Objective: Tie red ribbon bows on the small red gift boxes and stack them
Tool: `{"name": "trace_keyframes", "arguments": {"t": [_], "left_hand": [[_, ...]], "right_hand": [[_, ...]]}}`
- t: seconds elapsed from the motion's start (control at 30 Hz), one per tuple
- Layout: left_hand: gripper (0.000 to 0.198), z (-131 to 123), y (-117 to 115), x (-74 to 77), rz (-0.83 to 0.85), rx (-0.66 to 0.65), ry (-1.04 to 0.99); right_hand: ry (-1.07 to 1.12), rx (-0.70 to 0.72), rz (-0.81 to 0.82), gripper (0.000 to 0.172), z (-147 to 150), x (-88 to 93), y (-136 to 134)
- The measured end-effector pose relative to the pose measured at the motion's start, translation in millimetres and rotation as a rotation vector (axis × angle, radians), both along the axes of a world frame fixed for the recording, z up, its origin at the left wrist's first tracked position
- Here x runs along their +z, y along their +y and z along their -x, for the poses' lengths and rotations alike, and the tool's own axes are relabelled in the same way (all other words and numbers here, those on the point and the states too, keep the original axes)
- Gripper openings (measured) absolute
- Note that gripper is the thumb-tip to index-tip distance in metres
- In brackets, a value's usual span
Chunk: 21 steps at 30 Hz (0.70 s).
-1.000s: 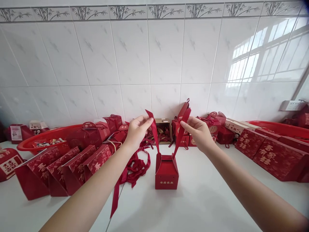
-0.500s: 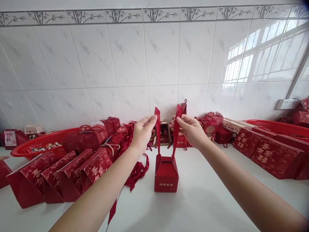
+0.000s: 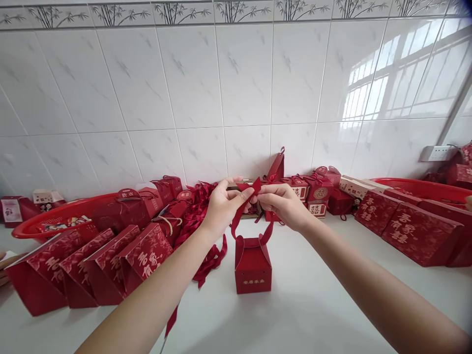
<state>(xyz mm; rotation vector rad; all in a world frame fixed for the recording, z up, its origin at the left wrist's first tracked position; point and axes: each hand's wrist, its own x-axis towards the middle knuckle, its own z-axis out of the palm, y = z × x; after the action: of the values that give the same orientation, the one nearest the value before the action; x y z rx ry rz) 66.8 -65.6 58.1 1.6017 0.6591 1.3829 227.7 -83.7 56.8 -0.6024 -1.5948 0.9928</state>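
Note:
A small red gift box (image 3: 253,270) with gold lettering stands upright on the white table. A red ribbon (image 3: 266,231) rises from both sides of its top. Above the box, my left hand (image 3: 224,204) pinches one ribbon end between thumb and fingers. My right hand (image 3: 282,201) meets it there, closed on the other end. The two ends cross at my fingertips, and the exact hold is partly hidden by the fingers.
Larger red boxes (image 3: 88,270) stand in a row at left, with more boxes (image 3: 420,233) at right. Red baskets (image 3: 33,231) sit on both sides. A heap of loose ribbons (image 3: 195,211) lies left of my hands. At the far left edge another person's hand (image 3: 5,270) shows.
My hands have come together from holding the ribbon ends apart and upright, and the ends now cross above the box. The box stays in place. The view has tilted slightly down.

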Motion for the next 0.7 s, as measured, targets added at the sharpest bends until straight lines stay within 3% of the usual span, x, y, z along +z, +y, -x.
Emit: {"name": "trace_keyframes", "arguments": {"t": [0.13, 0.33, 0.4, 0.57, 0.7], "left_hand": [[0.051, 5, -1, -2.5, -0.03, 0.013, 0.115], [0.039, 17, -2, -9.1, 0.149, -0.222, 0.28], [0.034, 20, 1, -14.1, 0.209, -0.225, 0.201], [0.024, 23, 11, -23.3, 0.306, -0.199, 0.019], [0.03, 22, 8, -21.9, 0.351, -0.242, -0.008]], "right_hand": [[0.016, 0.072, 0.006, 0.032, 2, -11.6, 3], [-0.02, 0.008, -0.032, 0.034, -6, -27.7, 12], [-0.14, -0.055, -0.17, 0.03, -10, -29.9, 10], [-0.599, -0.267, -0.759, 0.028, -18, -35.0, 9], [-0.828, -0.491, -0.996, 0.032, -20, -40.5, 13]]}}
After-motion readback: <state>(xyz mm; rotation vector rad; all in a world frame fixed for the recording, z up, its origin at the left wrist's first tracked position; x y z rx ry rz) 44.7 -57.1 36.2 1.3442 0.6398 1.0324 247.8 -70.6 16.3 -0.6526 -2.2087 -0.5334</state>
